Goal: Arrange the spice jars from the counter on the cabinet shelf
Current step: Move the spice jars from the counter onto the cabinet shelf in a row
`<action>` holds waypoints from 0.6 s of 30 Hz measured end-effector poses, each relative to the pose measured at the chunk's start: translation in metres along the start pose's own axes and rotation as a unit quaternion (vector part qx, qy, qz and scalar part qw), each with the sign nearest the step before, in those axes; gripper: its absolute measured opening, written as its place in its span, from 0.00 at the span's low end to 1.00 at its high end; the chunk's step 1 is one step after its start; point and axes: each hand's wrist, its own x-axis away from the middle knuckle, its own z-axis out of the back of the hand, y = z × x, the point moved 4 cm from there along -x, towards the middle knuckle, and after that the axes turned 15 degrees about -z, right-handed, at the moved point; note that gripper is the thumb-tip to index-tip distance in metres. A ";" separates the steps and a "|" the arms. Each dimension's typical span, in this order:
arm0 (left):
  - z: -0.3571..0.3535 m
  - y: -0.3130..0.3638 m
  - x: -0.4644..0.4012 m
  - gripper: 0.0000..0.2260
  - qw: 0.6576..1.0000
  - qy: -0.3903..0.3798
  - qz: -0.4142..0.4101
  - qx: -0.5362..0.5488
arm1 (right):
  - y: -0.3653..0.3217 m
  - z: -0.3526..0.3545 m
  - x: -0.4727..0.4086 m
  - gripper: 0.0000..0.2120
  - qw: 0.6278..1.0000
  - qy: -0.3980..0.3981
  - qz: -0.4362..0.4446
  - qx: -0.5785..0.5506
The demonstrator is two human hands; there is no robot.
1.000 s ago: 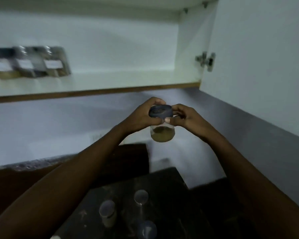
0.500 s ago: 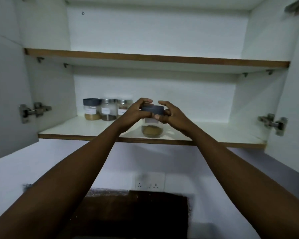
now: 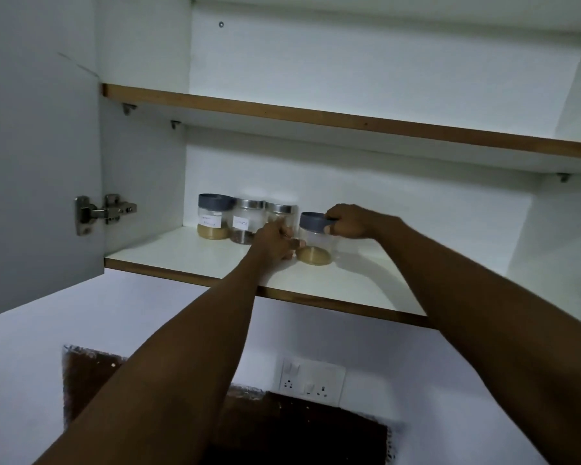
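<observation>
A clear spice jar (image 3: pixel 316 243) with a grey lid and tan powder stands on the lower cabinet shelf (image 3: pixel 195 256). My right hand (image 3: pixel 353 223) grips its lid from the right. My left hand (image 3: pixel 275 241) holds its lower left side. To its left, in a row at the back, stand three jars: a grey-lidded jar (image 3: pixel 213 218) with tan powder, a steel-lidded jar (image 3: pixel 245 223) with dark spice, and a steel-lidded jar (image 3: pixel 282 213) partly hidden by my left hand.
The upper shelf (image 3: pixel 316 117) runs above. The open left door (image 3: pixel 37 156) with its hinge (image 3: pixel 98 211) stands at the left. A wall socket (image 3: pixel 311 384) sits below the cabinet. The right half of the lower shelf holds nothing.
Both hands carried the grey-lidded jar from above the counter up into the cabinet and onto the lower shelf, next to the row of three jars.
</observation>
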 end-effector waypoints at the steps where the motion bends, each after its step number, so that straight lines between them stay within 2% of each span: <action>1: -0.001 0.001 -0.001 0.18 1.000 -0.003 -0.016 -0.027 | 0.000 0.008 -0.004 0.20 1.000 -0.007 0.004 0.025; 3: -0.002 -0.002 -0.003 0.11 0.994 -0.014 -0.052 -0.095 | -0.004 0.017 -0.013 0.25 0.998 -0.013 0.013 0.052; 5: -0.003 -0.003 -0.003 0.02 0.989 -0.008 -0.074 -0.129 | -0.009 0.020 -0.021 0.23 0.996 -0.016 0.021 0.081; 6: -0.003 -0.004 -0.003 0.01 0.987 -0.004 -0.083 -0.140 | -0.012 0.020 -0.024 0.21 0.995 -0.014 0.024 0.099; 12: -0.006 -0.006 -0.005 0.08 0.979 -0.037 -0.085 -0.181 | -0.025 0.014 -0.042 0.14 0.988 0.017 0.023 0.151; 18: -0.008 -0.007 -0.005 0.13 0.973 -0.074 -0.077 -0.204 | -0.026 0.014 -0.061 0.22 0.977 0.036 -0.036 0.206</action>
